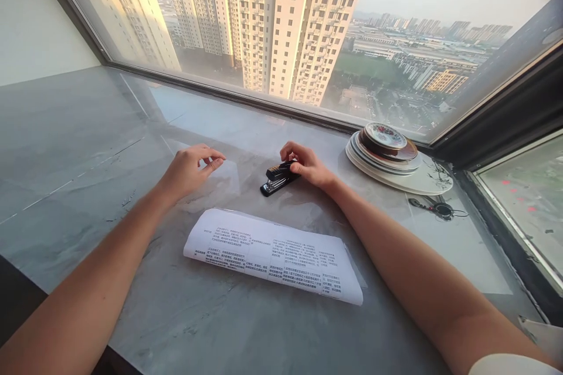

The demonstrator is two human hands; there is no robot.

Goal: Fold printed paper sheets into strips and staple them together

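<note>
Head view: right hand (pixel 308 165) pinches the rear of a black stapler (pixel 278 178) resting on the grey marble sill (pixel 88 146); left hand (pixel 189 171) loosely curled, empty, apart to the stapler's left. Printed paper (pixel 272 254) lies nearer; stacked plates (pixel 391 155) right, under the window (pixel 308 29)

Glossy black stapler (pixel 278 178), matt printed paper (pixel 272 254), smooth grey stone sill (pixel 88 146)

Stapler (pixel 278 178) on the sill (pixel 88 146) behind the paper sheets (pixel 272 254), plates (pixel 396 158) to its right, window (pixel 308 23) beyond.
</note>
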